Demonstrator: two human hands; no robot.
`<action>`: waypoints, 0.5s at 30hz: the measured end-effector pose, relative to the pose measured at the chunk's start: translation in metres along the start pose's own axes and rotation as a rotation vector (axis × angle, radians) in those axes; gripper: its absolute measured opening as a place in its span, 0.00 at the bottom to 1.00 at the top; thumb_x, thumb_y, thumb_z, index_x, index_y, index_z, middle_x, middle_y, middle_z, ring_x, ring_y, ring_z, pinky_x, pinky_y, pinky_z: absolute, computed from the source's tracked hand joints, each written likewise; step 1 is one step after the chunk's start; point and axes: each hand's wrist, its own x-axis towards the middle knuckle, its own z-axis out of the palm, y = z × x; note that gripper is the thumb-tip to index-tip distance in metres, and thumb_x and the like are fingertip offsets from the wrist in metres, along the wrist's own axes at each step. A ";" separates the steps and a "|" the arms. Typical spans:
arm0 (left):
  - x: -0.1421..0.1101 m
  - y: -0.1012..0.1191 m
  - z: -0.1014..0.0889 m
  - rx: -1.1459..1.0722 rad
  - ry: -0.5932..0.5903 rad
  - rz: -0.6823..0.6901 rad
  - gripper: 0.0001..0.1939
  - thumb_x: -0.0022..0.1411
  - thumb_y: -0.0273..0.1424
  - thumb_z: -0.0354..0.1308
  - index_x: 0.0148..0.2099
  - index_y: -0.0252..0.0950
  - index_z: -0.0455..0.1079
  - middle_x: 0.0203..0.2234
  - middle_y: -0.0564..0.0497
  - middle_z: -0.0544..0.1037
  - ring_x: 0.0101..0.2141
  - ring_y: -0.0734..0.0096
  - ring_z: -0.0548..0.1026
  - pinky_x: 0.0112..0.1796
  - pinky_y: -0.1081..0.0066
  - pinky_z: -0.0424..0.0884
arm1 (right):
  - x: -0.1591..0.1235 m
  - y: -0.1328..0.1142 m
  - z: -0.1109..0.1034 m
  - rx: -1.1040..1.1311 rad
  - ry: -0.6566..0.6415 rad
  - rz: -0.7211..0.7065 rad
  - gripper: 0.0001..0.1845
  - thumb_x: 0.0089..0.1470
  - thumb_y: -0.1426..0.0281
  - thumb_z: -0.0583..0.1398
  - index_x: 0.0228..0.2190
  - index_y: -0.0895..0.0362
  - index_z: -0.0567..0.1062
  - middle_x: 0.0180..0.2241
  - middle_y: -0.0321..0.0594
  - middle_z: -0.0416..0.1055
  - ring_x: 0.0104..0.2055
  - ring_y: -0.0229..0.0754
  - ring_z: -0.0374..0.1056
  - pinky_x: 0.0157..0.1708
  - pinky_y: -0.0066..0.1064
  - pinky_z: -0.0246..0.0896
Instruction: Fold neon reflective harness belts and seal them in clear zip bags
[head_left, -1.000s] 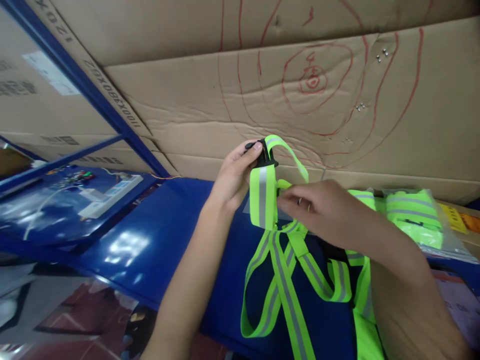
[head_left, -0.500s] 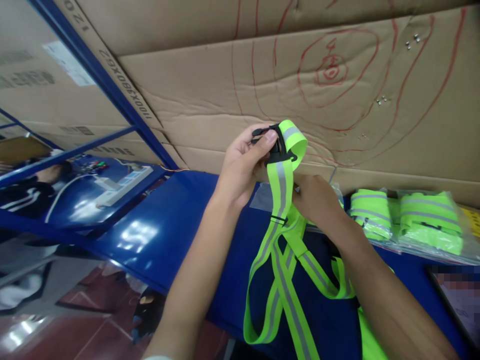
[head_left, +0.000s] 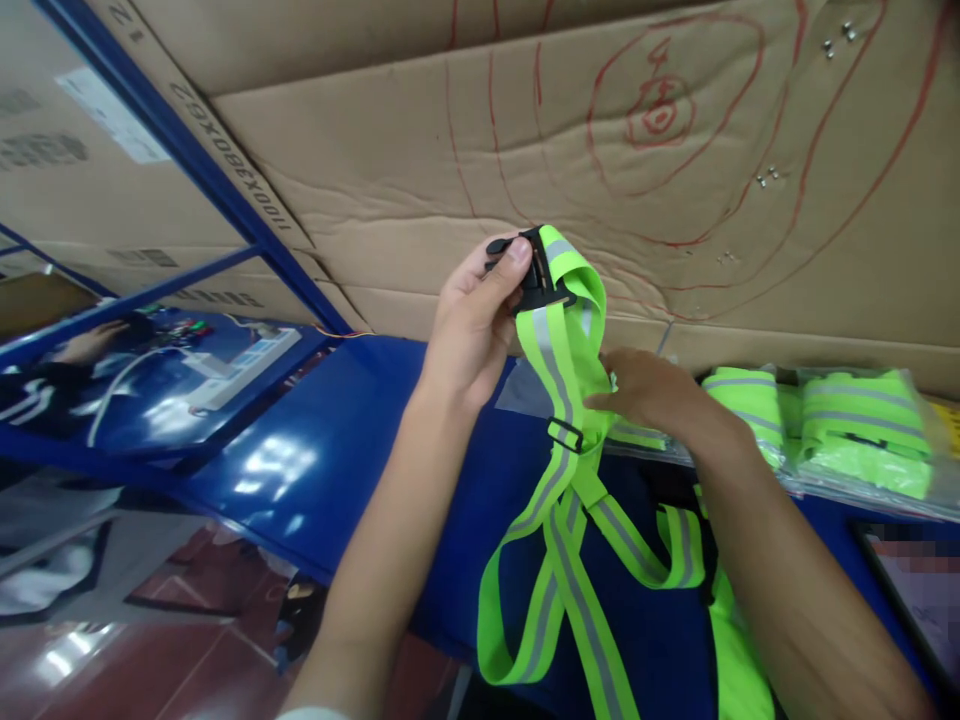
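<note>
Left hand point(head_left: 472, 325) pinches the black buckle point(head_left: 541, 283) of a green reflective strap point(head_left: 553, 350); right hand point(head_left: 651, 388) touches it lower down

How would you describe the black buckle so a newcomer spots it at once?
Find the cardboard panel with red hand-drawn rings. Below and left of the rings' centre, the left hand pinches the black buckle atop a neon-green strap. Unlike the thin black slider lower down, it is chunkier, with a prong sticking out.

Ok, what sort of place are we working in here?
Probably a workshop or packing area, judging by the glossy blue bench, the long white power strip, and the folded neon-green reflective straps bagged in clear plastic.
</note>
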 end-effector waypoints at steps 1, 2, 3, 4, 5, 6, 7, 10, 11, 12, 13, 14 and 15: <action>-0.001 0.001 0.001 -0.001 -0.011 -0.007 0.06 0.68 0.33 0.62 0.39 0.37 0.74 0.33 0.51 0.76 0.42 0.67 0.78 0.40 0.73 0.74 | -0.004 -0.002 -0.005 0.079 0.023 -0.065 0.22 0.54 0.61 0.67 0.50 0.53 0.76 0.48 0.45 0.79 0.47 0.52 0.75 0.43 0.38 0.65; -0.003 0.002 0.001 -0.003 -0.027 -0.009 0.06 0.68 0.33 0.62 0.39 0.37 0.74 0.33 0.51 0.76 0.39 0.69 0.78 0.39 0.73 0.74 | -0.007 -0.006 -0.010 0.162 0.070 -0.131 0.23 0.55 0.59 0.66 0.50 0.53 0.75 0.48 0.44 0.78 0.45 0.50 0.74 0.42 0.37 0.65; -0.004 0.003 0.003 -0.007 -0.047 -0.007 0.06 0.67 0.33 0.63 0.39 0.37 0.74 0.33 0.51 0.76 0.37 0.70 0.77 0.38 0.73 0.73 | -0.010 -0.011 -0.013 0.227 0.137 -0.178 0.23 0.56 0.56 0.65 0.50 0.53 0.75 0.46 0.44 0.78 0.43 0.48 0.74 0.40 0.36 0.64; -0.006 0.005 0.004 -0.013 -0.073 0.001 0.05 0.68 0.33 0.63 0.39 0.37 0.74 0.32 0.52 0.76 0.35 0.72 0.76 0.37 0.73 0.73 | -0.012 -0.016 -0.015 0.257 0.215 -0.203 0.22 0.58 0.54 0.64 0.48 0.54 0.75 0.44 0.44 0.78 0.41 0.48 0.73 0.39 0.36 0.64; -0.008 0.007 0.005 -0.017 -0.097 0.013 0.05 0.68 0.32 0.63 0.38 0.37 0.74 0.32 0.52 0.76 0.33 0.72 0.74 0.36 0.72 0.73 | -0.013 -0.021 -0.015 0.254 0.292 -0.208 0.21 0.59 0.53 0.62 0.45 0.54 0.76 0.41 0.44 0.78 0.39 0.48 0.72 0.38 0.36 0.63; -0.010 0.008 0.006 -0.019 -0.113 0.028 0.05 0.69 0.31 0.61 0.38 0.37 0.75 0.31 0.52 0.75 0.32 0.73 0.73 0.36 0.71 0.73 | -0.013 -0.025 -0.013 0.232 0.362 -0.207 0.19 0.60 0.52 0.61 0.42 0.55 0.77 0.39 0.44 0.78 0.38 0.49 0.72 0.37 0.37 0.62; -0.011 0.010 0.008 -0.018 -0.117 0.046 0.06 0.70 0.30 0.60 0.38 0.38 0.75 0.30 0.52 0.75 0.31 0.72 0.72 0.35 0.71 0.72 | -0.011 -0.029 -0.009 0.210 0.416 -0.207 0.18 0.62 0.53 0.59 0.38 0.54 0.77 0.37 0.45 0.78 0.38 0.49 0.72 0.37 0.37 0.61; -0.012 0.011 0.009 -0.010 -0.057 0.087 0.09 0.71 0.27 0.58 0.36 0.37 0.75 0.30 0.52 0.74 0.30 0.74 0.70 0.32 0.72 0.71 | -0.001 -0.030 0.006 0.219 0.473 -0.218 0.13 0.64 0.57 0.59 0.36 0.52 0.76 0.35 0.44 0.78 0.38 0.50 0.72 0.38 0.39 0.61; -0.011 0.010 0.009 -0.015 -0.031 0.090 0.10 0.71 0.26 0.57 0.35 0.37 0.75 0.30 0.52 0.73 0.29 0.74 0.70 0.31 0.72 0.70 | 0.003 -0.027 0.011 0.243 0.463 -0.225 0.10 0.63 0.59 0.60 0.37 0.52 0.76 0.36 0.43 0.78 0.39 0.50 0.72 0.38 0.39 0.62; -0.010 0.009 0.009 -0.022 -0.013 0.085 0.11 0.71 0.26 0.57 0.34 0.36 0.74 0.29 0.52 0.72 0.29 0.75 0.70 0.31 0.73 0.70 | 0.008 -0.024 0.015 0.274 0.445 -0.231 0.08 0.61 0.61 0.62 0.37 0.52 0.76 0.37 0.42 0.78 0.39 0.50 0.72 0.38 0.39 0.63; -0.008 0.009 0.008 -0.028 0.002 0.071 0.12 0.72 0.27 0.57 0.33 0.36 0.73 0.29 0.52 0.72 0.28 0.75 0.71 0.31 0.73 0.71 | 0.012 -0.019 0.019 0.311 0.421 -0.236 0.07 0.59 0.62 0.64 0.38 0.51 0.76 0.37 0.40 0.78 0.38 0.49 0.72 0.38 0.39 0.63; -0.006 0.008 0.007 -0.030 0.014 0.052 0.13 0.72 0.27 0.56 0.32 0.36 0.73 0.28 0.52 0.72 0.28 0.75 0.72 0.32 0.72 0.71 | 0.016 -0.014 0.022 0.353 0.393 -0.240 0.07 0.57 0.63 0.65 0.37 0.51 0.76 0.36 0.39 0.78 0.38 0.48 0.72 0.37 0.38 0.64; -0.004 0.008 0.006 -0.028 0.025 0.034 0.15 0.73 0.28 0.55 0.31 0.36 0.72 0.28 0.53 0.72 0.28 0.75 0.73 0.33 0.72 0.72 | 0.019 -0.008 0.024 0.398 0.364 -0.240 0.07 0.55 0.64 0.67 0.37 0.51 0.77 0.34 0.37 0.78 0.37 0.47 0.72 0.36 0.37 0.64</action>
